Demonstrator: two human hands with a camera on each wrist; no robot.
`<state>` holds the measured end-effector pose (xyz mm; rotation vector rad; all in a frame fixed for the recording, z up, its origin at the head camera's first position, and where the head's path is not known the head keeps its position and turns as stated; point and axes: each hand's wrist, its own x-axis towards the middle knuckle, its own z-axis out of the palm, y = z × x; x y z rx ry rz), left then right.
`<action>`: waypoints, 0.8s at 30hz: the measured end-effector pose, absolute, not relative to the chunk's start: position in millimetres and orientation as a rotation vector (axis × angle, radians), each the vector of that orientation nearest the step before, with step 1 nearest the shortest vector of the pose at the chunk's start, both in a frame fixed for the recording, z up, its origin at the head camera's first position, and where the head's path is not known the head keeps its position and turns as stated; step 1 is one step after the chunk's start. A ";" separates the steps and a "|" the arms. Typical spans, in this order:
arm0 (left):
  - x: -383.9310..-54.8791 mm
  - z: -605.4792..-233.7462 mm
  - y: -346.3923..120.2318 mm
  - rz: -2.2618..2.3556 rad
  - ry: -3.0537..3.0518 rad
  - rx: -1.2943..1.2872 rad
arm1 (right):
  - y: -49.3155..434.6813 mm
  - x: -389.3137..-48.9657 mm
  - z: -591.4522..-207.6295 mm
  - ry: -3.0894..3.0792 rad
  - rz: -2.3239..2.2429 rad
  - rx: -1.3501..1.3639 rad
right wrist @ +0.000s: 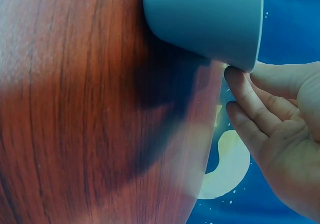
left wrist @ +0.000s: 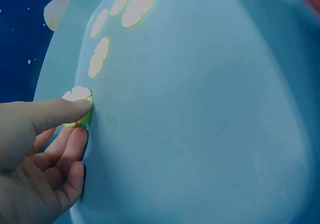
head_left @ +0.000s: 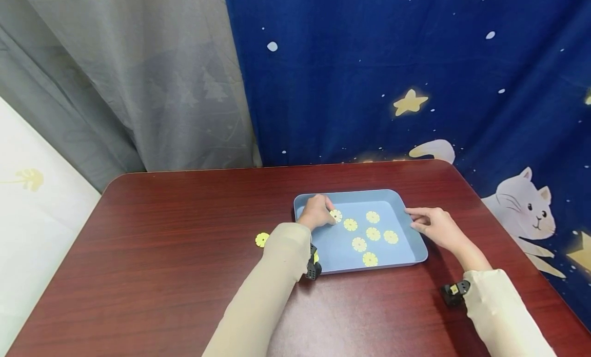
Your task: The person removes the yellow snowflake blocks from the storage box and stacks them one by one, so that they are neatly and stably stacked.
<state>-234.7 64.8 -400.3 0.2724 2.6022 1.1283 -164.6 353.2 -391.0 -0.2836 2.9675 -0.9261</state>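
A shallow blue tray (head_left: 334,250) sits on the table, with several yellow flower-shaped discs (head_left: 373,234) lying flat in it. Over its left part, my left hand (head_left: 316,212) pinches one flower-shaped disc (left wrist: 78,92) between thumb and fingers, close to the tray's far wall. The left wrist view shows this disc tilted, the thumb across its face. My right hand (head_left: 436,227) holds the tray's right rim. In the right wrist view, the right fingers (right wrist: 250,101) lie outside the tray's corner, while the thumb tip is hidden behind the wall.
Another yellow disc (head_left: 261,239) lies on the dark red wooden table (head_left: 184,254), left of the tray and beside the left sleeve. The left forearm and wrist camera (head_left: 313,264) cover the tray's near left corner. Grey and blue curtains (head_left: 346,90) hang behind the table.
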 end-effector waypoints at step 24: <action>-247.2 -392.2 47.5 1.176 2.511 0.412 | 352.5 -164.2 -390.2 2.968 -0.927 -0.290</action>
